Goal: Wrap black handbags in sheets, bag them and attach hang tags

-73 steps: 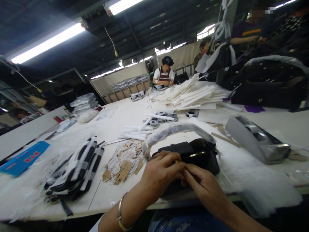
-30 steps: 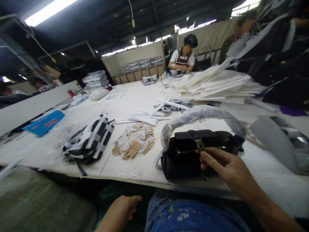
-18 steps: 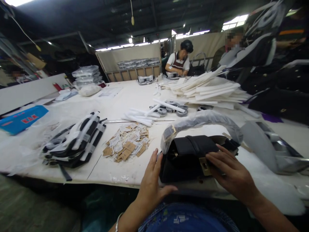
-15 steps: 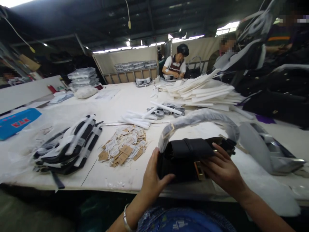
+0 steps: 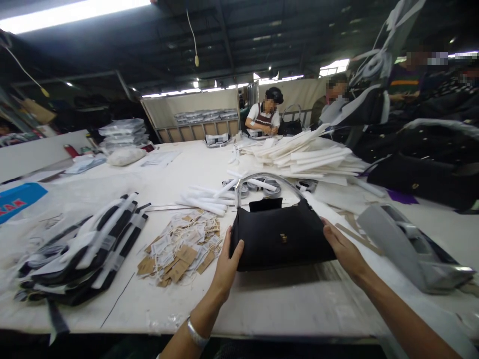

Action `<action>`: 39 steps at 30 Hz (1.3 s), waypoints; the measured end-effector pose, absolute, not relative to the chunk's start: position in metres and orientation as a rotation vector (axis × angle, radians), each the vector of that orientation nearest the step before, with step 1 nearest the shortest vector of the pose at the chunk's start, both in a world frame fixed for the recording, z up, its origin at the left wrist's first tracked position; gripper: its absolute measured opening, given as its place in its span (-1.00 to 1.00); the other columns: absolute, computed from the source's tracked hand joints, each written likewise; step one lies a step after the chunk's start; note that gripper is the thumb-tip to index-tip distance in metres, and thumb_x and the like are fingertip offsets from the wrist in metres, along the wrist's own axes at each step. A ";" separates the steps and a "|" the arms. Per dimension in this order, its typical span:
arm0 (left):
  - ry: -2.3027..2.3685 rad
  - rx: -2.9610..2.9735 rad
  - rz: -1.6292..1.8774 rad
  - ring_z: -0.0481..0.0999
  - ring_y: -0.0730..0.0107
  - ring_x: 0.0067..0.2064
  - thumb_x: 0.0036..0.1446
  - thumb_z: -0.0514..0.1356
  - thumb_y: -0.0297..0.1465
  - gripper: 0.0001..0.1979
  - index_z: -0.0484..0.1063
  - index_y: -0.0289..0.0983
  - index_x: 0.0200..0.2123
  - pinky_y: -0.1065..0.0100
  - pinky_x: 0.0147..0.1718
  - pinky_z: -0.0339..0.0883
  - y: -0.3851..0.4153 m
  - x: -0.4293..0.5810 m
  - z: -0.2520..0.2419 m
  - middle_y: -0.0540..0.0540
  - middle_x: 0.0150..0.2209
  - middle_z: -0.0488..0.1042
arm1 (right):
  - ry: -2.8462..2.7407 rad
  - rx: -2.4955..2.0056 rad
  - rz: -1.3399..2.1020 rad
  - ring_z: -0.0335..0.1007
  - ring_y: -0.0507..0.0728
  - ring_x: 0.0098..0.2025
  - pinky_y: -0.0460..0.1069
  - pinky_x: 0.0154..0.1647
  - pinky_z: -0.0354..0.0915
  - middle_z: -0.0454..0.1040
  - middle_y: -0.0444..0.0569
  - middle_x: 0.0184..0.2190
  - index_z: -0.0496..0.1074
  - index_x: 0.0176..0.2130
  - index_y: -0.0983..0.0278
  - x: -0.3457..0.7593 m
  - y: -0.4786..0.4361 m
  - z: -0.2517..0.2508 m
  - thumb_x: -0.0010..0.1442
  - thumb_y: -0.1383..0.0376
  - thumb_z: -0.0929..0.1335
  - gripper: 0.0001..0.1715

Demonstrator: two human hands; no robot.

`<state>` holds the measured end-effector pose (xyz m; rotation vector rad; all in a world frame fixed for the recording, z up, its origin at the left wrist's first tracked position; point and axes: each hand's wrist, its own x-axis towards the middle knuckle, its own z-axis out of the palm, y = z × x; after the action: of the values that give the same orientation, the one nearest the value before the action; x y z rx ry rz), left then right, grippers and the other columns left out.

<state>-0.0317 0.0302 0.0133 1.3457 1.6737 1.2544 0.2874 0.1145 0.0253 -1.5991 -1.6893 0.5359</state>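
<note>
A black handbag (image 5: 269, 237) with a gold clasp on its front is held between my two hands above the white table (image 5: 179, 309). Its plastic-wrapped handle arches up behind it, and a dark flap stands raised at its back edge. My left hand (image 5: 227, 267) grips the bag's left end, thumb on the front. At the right end, my right hand (image 5: 346, 252) presses its fingers against the side; its fingertips are partly hidden behind the bag. Just left of the bag lies a pile of brown and white tags (image 5: 179, 249) with strings.
A stack of wrapped black straps (image 5: 86, 249) lies at left. White foam rods (image 5: 207, 197) and a heap of white sheets (image 5: 307, 154) are farther back. On the right are a grey tape dispenser (image 5: 407, 244) and black bags (image 5: 419, 174). A co-worker (image 5: 264, 117) sits across the table.
The handbag has turned so its clasp front faces me, and it has moved away from my body. My right hand has shifted from its front to its right end. The view has tilted up.
</note>
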 end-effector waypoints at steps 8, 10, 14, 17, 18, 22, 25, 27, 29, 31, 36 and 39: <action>1.832 1.550 1.083 0.02 0.04 0.41 0.35 0.03 -0.07 -0.43 0.20 -0.18 0.33 -0.12 0.32 -0.03 0.003 -0.061 0.037 -0.22 0.39 0.09 | -2.077 -1.598 0.223 0.17 0.40 0.32 0.37 0.29 0.17 0.33 0.12 0.26 0.36 0.24 0.23 0.297 0.079 0.045 0.33 -0.17 0.12 -0.23; 1.850 1.887 1.026 0.01 0.03 0.42 0.34 0.07 -0.11 -0.44 0.18 -0.16 0.33 -0.14 0.33 -0.04 -0.004 -0.059 0.050 -0.23 0.40 0.07 | -2.211 -1.436 0.022 0.10 0.40 0.36 0.36 0.30 0.14 0.21 0.13 0.33 0.30 0.29 0.23 0.291 0.068 0.053 0.32 -0.16 0.18 -0.23; 1.514 2.484 0.660 0.13 -0.01 0.38 0.19 0.21 0.03 -0.22 0.12 -0.19 0.35 -0.14 0.32 0.01 0.000 -0.037 0.074 -0.27 0.35 0.18 | -2.655 -0.930 -0.034 0.01 0.34 0.40 0.33 0.38 0.00 0.12 0.08 0.38 0.08 0.39 0.17 0.265 0.061 0.070 0.22 -0.13 0.34 -0.08; 1.374 2.696 0.372 0.05 -0.19 0.39 -0.11 0.37 0.12 0.06 0.07 -0.17 0.37 -0.24 0.28 0.01 0.010 -0.021 0.074 -0.32 0.38 0.09 | -2.817 -0.797 0.003 -0.01 0.38 0.40 0.36 0.38 -0.03 0.09 0.14 0.39 -0.05 0.43 0.21 0.252 0.067 0.068 0.11 -0.12 0.44 0.14; 1.374 2.723 0.300 0.04 -0.24 0.39 -0.16 0.40 0.10 0.10 0.04 -0.12 0.38 -0.27 0.26 0.05 0.013 -0.018 0.069 -0.32 0.39 0.06 | -2.844 -0.792 0.008 0.00 0.39 0.40 0.37 0.36 0.00 0.07 0.14 0.39 -0.07 0.43 0.20 0.250 0.069 0.063 0.09 -0.10 0.46 0.17; 1.424 2.772 0.200 0.20 -0.21 0.33 0.08 0.35 -0.05 -0.12 -0.01 0.10 0.38 -0.20 0.16 0.25 0.012 -0.017 0.037 -0.19 0.38 0.14 | -2.895 -0.806 -0.060 0.07 0.39 0.37 0.35 0.27 0.14 0.11 0.01 0.39 0.01 0.41 0.05 0.252 0.070 0.030 0.15 0.17 0.46 -0.01; 1.396 2.845 0.269 0.32 -0.01 0.28 0.34 0.15 -0.29 -0.43 0.08 0.08 0.35 -0.04 0.16 0.30 0.002 -0.019 0.008 -0.05 0.32 0.27 | -2.888 -0.792 -0.160 0.16 0.37 0.33 0.34 0.22 0.20 0.21 -0.06 0.34 0.10 0.37 0.04 0.256 0.062 -0.001 0.20 0.44 0.35 -0.15; 1.375 2.881 0.365 0.34 0.09 0.27 0.39 0.06 -0.41 -0.50 0.14 0.00 0.34 0.02 0.18 0.29 -0.005 -0.020 -0.008 -0.01 0.29 0.31 | -2.863 -0.777 -0.188 0.15 0.36 0.34 0.35 0.21 0.20 0.22 -0.07 0.34 0.08 0.38 0.08 0.258 0.056 -0.017 0.20 0.53 0.27 -0.15; 1.387 2.866 0.454 0.35 0.15 0.27 0.39 0.01 -0.47 -0.53 0.19 -0.03 0.31 0.03 0.20 0.28 -0.009 -0.020 -0.014 0.01 0.27 0.35 | -2.839 -0.767 -0.155 0.11 0.34 0.36 0.35 0.23 0.18 0.21 -0.07 0.34 0.06 0.39 0.12 0.260 0.052 -0.023 0.21 0.54 0.24 -0.16; 1.410 2.791 0.475 0.38 0.21 0.25 0.39 0.01 -0.47 -0.55 0.24 -0.06 0.28 0.05 0.19 0.28 -0.009 -0.020 -0.009 0.00 0.23 0.40 | -2.830 -0.786 -0.067 0.10 0.30 0.36 0.34 0.26 0.16 0.21 -0.06 0.34 0.07 0.38 0.14 0.261 0.050 -0.018 0.26 0.46 0.26 -0.23; 1.383 2.633 0.288 0.36 0.04 0.26 0.25 0.20 -0.07 -0.36 0.18 -0.15 0.31 -0.01 0.18 0.29 0.003 -0.015 0.039 -0.14 0.27 0.34 | -2.816 -0.868 0.115 0.26 0.32 0.28 0.28 0.24 0.23 0.30 0.12 0.28 0.19 0.33 0.28 0.252 0.059 0.026 0.20 0.09 0.42 -0.18; 1.411 2.661 0.189 0.35 -0.10 0.25 0.17 0.22 0.04 -0.20 0.09 -0.15 0.36 -0.12 0.15 0.29 0.009 -0.008 0.055 -0.24 0.29 0.30 | -2.859 -0.814 0.080 0.31 0.38 0.23 0.32 0.26 0.19 0.36 0.24 0.23 0.27 0.28 0.38 0.244 0.068 0.046 0.14 -0.01 0.45 -0.11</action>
<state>-0.0076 0.0092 0.0553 2.6606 1.4110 0.1886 0.2441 0.0679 0.0457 -0.8136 -2.8590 0.0801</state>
